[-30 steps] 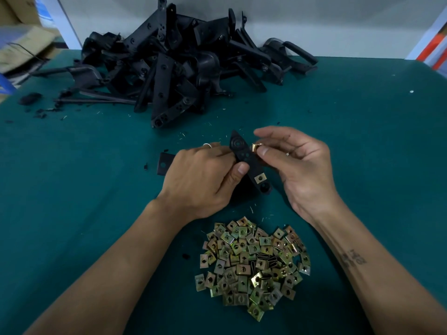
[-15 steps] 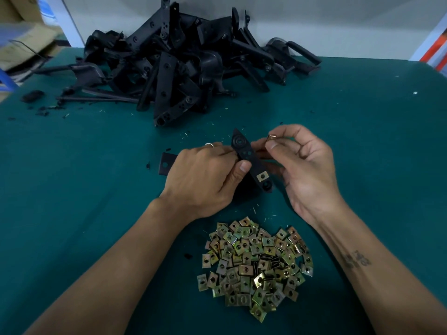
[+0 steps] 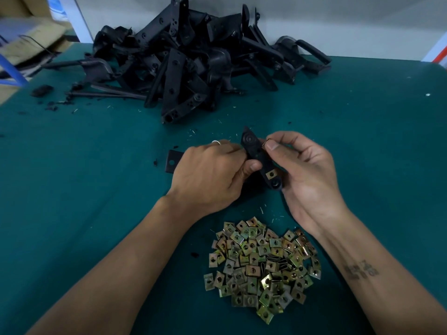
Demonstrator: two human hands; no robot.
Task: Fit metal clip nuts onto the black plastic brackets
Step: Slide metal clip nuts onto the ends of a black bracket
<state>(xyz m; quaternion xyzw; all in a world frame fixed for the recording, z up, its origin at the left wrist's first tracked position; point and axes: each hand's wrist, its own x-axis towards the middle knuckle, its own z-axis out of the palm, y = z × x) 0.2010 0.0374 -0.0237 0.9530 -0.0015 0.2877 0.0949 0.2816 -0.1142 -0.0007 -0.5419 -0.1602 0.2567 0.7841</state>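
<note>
1. Already one clip nut (image 3: 271, 174) sits on the bracket (image 3: 260, 160), gripped over the bench (image 3: 72, 189) by my left hand (image 3: 208, 175).
2. My right hand (image 3: 307, 170) pinches a second clip nut (image 3: 264, 142) at its edge.
3. Left, I judge: the bracket pile (image 3: 193, 61) and loose nuts (image 3: 263, 267).

Two hands (image 3: 212, 175), one held bracket (image 3: 256, 151), one fitted nut (image 3: 271, 174).

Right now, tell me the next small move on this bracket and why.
Probably slide the clip nut pinched in the right hand onto the edge of the bracket the left hand grips. One nut already sits near its lower end; the upper part shows none.
</note>
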